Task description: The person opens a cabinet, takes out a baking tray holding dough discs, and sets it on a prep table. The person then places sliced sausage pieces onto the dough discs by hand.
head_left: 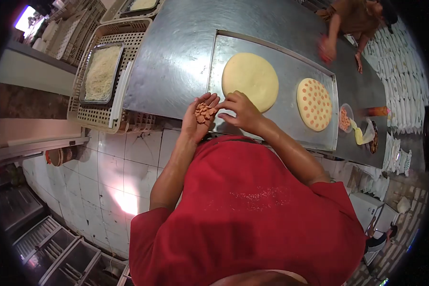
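My left hand (199, 122) is turned palm up and cupped. It holds a small heap of orange-brown sausage slices (204, 113). Just to its right is my right hand (243, 113), fingers bent and thumb apart from them, with nothing visible between them. The right fingers are by the near left edge of a plain round dough sheet (250, 78), which lies on a metal tray (286, 53). A second dough round (314, 105), dotted with slices, lies farther right on the same tray.
A clear tub of slices (344, 117) and a piping bag (363, 133) with pale yellow filling stand to the right. At left, a plastic crate (81, 118) holds a pan of shredded cheese-like topping (101, 71). Another person (350, 19) works across the metal table (176, 52).
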A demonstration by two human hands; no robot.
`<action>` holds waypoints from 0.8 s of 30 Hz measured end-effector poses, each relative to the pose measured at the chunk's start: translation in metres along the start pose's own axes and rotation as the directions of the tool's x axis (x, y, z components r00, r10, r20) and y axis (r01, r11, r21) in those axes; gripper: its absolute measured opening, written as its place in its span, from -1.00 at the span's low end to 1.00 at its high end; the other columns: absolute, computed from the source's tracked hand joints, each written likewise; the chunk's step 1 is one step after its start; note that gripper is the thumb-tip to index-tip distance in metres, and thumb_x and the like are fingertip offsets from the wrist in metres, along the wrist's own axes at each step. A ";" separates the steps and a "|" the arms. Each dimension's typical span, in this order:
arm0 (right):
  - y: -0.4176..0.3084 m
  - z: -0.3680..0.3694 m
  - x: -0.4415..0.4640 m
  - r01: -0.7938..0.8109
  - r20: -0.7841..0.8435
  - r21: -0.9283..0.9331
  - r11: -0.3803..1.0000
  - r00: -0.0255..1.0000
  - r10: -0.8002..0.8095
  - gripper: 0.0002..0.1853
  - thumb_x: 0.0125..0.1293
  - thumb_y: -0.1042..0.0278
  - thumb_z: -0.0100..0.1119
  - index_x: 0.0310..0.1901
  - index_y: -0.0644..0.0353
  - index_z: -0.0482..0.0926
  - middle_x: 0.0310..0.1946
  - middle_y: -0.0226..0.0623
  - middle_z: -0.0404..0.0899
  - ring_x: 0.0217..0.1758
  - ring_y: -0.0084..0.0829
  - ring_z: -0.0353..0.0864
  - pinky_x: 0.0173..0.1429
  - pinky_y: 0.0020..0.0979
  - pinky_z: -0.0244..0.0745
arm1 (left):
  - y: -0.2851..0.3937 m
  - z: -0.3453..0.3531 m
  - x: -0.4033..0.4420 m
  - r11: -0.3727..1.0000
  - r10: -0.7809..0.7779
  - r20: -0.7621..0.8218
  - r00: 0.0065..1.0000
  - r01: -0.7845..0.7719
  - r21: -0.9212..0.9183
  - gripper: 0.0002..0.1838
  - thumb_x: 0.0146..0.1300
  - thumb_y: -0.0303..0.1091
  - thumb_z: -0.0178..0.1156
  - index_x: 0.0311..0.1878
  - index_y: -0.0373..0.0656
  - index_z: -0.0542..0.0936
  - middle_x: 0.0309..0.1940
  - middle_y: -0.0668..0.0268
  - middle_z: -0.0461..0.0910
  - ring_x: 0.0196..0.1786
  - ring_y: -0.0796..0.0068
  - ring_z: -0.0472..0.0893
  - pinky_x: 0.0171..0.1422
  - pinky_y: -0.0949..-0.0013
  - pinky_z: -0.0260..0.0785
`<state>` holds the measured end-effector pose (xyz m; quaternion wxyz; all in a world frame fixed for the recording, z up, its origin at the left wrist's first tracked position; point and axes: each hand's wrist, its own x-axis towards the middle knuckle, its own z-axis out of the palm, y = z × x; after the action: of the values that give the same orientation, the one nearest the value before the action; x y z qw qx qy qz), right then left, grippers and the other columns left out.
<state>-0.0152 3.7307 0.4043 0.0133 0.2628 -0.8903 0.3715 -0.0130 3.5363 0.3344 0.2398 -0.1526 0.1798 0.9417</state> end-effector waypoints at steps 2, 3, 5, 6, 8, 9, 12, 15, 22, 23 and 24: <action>-0.003 0.004 0.003 0.108 0.006 -0.073 0.992 0.994 -0.108 -0.83 0.14 0.31 0.38 -0.27 0.14 0.66 -0.37 -0.26 0.53 -0.20 -0.21 0.50 -0.04 -0.19 0.41 | -0.002 0.001 0.001 1.000 -0.026 0.022 0.999 0.026 0.002 -0.54 0.59 -0.19 -0.19 0.31 -0.36 0.37 0.34 -0.02 0.42 0.42 0.08 0.40 0.52 0.11 0.30; -0.002 0.005 0.004 0.107 0.006 -0.072 0.992 0.994 -0.107 -0.83 0.14 0.31 0.38 -0.27 0.14 0.66 -0.37 -0.26 0.53 -0.20 -0.21 0.50 -0.04 -0.19 0.41 | -0.001 0.001 0.001 1.000 -0.027 0.020 0.999 0.027 0.001 -0.54 0.59 -0.19 -0.19 0.31 -0.36 0.37 0.34 -0.02 0.42 0.42 0.08 0.40 0.52 0.11 0.30; 0.005 0.007 0.005 0.084 0.046 -0.064 0.994 0.996 -0.081 -0.83 0.15 0.29 0.38 -0.28 0.16 0.67 -0.37 -0.25 0.53 -0.18 -0.21 0.50 -0.04 -0.22 0.42 | -0.001 0.002 0.001 0.999 -0.052 0.005 0.999 0.052 0.014 -0.53 0.58 -0.17 -0.18 0.29 -0.36 0.38 0.31 -0.03 0.44 0.40 0.07 0.43 0.50 0.09 0.32; 0.009 0.007 0.005 0.072 0.068 -0.061 0.996 0.995 -0.068 -0.82 0.16 0.28 0.38 -0.28 0.17 0.67 -0.36 -0.24 0.53 -0.17 -0.21 0.50 -0.03 -0.23 0.42 | -0.002 0.003 0.001 0.998 -0.065 -0.002 0.998 0.065 0.018 -0.53 0.58 -0.15 -0.17 0.28 -0.37 0.38 0.30 -0.03 0.45 0.39 0.06 0.44 0.50 0.08 0.33; 0.016 0.000 0.005 -0.012 0.032 0.003 1.000 0.999 0.012 -0.82 0.16 0.27 0.39 -0.30 0.19 0.68 -0.35 -0.23 0.55 -0.17 -0.21 0.52 -0.03 -0.24 0.43 | -0.002 0.002 0.002 0.998 -0.068 -0.004 0.998 0.068 0.002 -0.53 0.58 -0.16 -0.18 0.28 -0.37 0.38 0.30 -0.03 0.45 0.39 0.06 0.44 0.50 0.08 0.34; 0.021 -0.005 0.005 -0.089 -0.004 0.070 0.994 0.996 0.089 -0.81 0.16 0.27 0.39 -0.31 0.21 0.68 -0.34 -0.22 0.56 -0.18 -0.20 0.54 -0.02 -0.25 0.43 | -0.001 0.002 0.002 0.998 -0.068 -0.003 0.998 0.068 -0.010 -0.53 0.59 -0.16 -0.18 0.28 -0.37 0.38 0.30 -0.03 0.45 0.39 0.06 0.44 0.50 0.08 0.34; 0.046 -0.023 0.003 -0.269 -0.007 0.146 0.952 0.962 0.273 -0.80 0.16 0.27 0.39 -0.33 0.25 0.69 -0.33 -0.19 0.60 -0.20 -0.19 0.57 0.00 -0.28 0.44 | 0.003 0.001 -0.001 0.998 -0.052 -0.023 0.998 0.052 -0.025 -0.54 0.59 -0.18 -0.19 0.29 -0.37 0.38 0.31 -0.03 0.45 0.40 0.07 0.44 0.49 0.10 0.36; 0.065 -0.026 0.004 -0.473 0.035 0.160 0.866 0.880 0.474 -0.79 0.16 0.28 0.38 -0.34 0.29 0.70 -0.35 -0.16 0.65 -0.23 -0.18 0.60 0.01 -0.30 0.44 | 0.007 0.001 -0.003 0.999 -0.029 -0.063 0.998 0.028 -0.017 -0.55 0.60 -0.19 -0.21 0.30 -0.36 0.37 0.32 -0.03 0.43 0.41 0.08 0.43 0.47 0.12 0.38; 0.078 -0.008 0.015 -0.487 0.083 0.069 0.871 0.873 0.481 -0.80 0.18 0.35 0.37 -0.36 0.36 0.70 -0.50 -0.17 0.64 -0.47 -0.35 0.66 -0.05 -0.32 0.49 | 0.004 -0.004 -0.005 0.999 -0.007 -0.060 0.998 0.005 -0.040 -0.55 0.60 -0.18 -0.20 0.25 -0.39 0.39 0.27 -0.05 0.47 0.38 0.05 0.45 0.48 0.09 0.38; 0.079 -0.007 0.015 -0.485 0.083 0.069 0.872 0.873 0.480 -0.80 0.18 0.35 0.37 -0.36 0.36 0.70 -0.50 -0.17 0.64 -0.47 -0.35 0.66 -0.05 -0.32 0.49 | 0.004 -0.004 -0.005 0.999 -0.006 -0.060 0.998 0.003 -0.040 -0.55 0.60 -0.18 -0.20 0.25 -0.39 0.39 0.27 -0.05 0.47 0.38 0.05 0.45 0.48 0.09 0.38; 0.075 -0.008 0.019 -0.466 0.074 -0.002 0.885 0.882 0.465 -0.81 0.18 0.35 0.37 -0.36 0.35 0.70 -0.50 -0.17 0.63 -0.44 -0.33 0.65 -0.05 -0.31 0.47 | 0.005 -0.004 -0.006 0.999 -0.007 -0.063 0.998 0.005 -0.034 -0.55 0.60 -0.18 -0.20 0.25 -0.39 0.39 0.27 -0.05 0.47 0.38 0.05 0.46 0.48 0.09 0.38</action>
<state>-0.0683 3.7713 0.3650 -0.1108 0.0547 -0.9243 0.3611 -0.0098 3.5286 0.3339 0.2341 -0.1866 0.1711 0.9387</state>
